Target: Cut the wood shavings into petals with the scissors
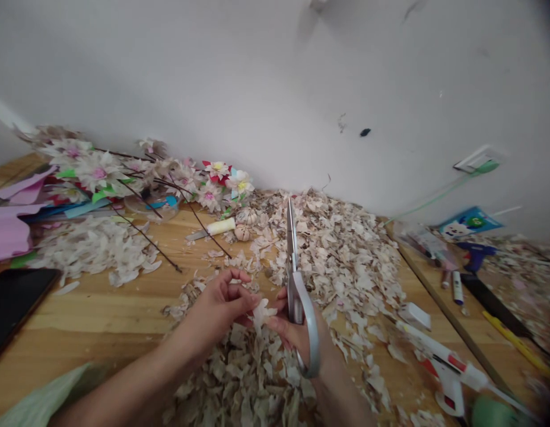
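Near the table's front, my left hand (225, 299) pinches one edge of a thin whitish petal-like piece (261, 313) between thumb and fingers. My right hand (296, 332) has its thumb and a finger at the other side of that piece. Looped on the right hand are grey-handled scissors (292, 255), their blades nearly together and pointing away toward the wall. Below both hands lies a pile of brownish dry pieces (239, 379). Beyond the scissors a larger heap of pale papery pieces (346, 261) spreads to the wall.
Handmade flowers on dark stems (99, 172) lie at the back left, beside a pile of whitish petals (97, 252). A phone (19, 305) rests at the left edge. Rightward are a white glue gun (448, 367), a blue glue gun (477, 252), a marker (457, 287) and a long rod (439, 302).
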{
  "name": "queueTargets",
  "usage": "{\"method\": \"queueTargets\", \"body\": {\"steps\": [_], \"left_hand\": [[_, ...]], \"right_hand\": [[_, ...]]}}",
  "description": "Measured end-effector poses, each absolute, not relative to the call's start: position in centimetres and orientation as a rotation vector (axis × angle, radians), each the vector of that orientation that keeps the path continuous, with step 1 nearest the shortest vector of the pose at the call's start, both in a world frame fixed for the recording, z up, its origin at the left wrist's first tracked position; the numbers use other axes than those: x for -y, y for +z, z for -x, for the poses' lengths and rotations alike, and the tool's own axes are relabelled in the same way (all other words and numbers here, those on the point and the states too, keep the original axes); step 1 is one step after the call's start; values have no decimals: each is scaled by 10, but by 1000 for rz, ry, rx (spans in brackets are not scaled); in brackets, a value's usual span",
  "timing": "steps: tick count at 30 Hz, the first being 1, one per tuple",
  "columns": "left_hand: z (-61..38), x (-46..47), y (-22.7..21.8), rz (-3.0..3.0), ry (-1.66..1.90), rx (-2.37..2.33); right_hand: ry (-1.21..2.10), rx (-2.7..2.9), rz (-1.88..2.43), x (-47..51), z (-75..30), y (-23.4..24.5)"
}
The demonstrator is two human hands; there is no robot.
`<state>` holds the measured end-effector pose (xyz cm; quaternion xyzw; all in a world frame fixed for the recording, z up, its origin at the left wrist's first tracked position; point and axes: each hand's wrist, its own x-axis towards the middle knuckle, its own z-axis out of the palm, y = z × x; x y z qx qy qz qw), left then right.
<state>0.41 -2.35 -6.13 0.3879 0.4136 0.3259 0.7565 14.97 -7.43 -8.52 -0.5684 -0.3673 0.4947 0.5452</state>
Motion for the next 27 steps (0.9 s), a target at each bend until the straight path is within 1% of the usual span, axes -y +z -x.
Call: {"method": "queueTargets", "body": {"steps": [5, 8, 11, 14, 16, 22, 25, 27], "left_hand": [[-3, 24, -65, -1320, 930, -1117], [6, 13, -64, -1439, 950, -1218], [19, -1, -58, -1598, 738, -1212], [32, -10, -50, -1774, 473, -1240], [37, -13, -46, -1869, 371, -1286], [35, -8, -47, -1987, 287, -1260], [32, -3, -52, -2093, 272, -1150], [30, 0, -55, -2206, 238, -995]], "right_hand": [[1055, 830, 1429, 78, -144, -75], [954, 840, 1481, 80, -147, -65], [937, 862, 1545, 81, -156, -59], [1044, 867, 1603, 85, -166, -60], [1086, 866, 1651, 90, -172, -63], [1031, 901, 1727, 100, -188, -69], [1011, 872, 1759, 102, -196, -67], [972, 880, 1792, 103, -203, -67]]}}
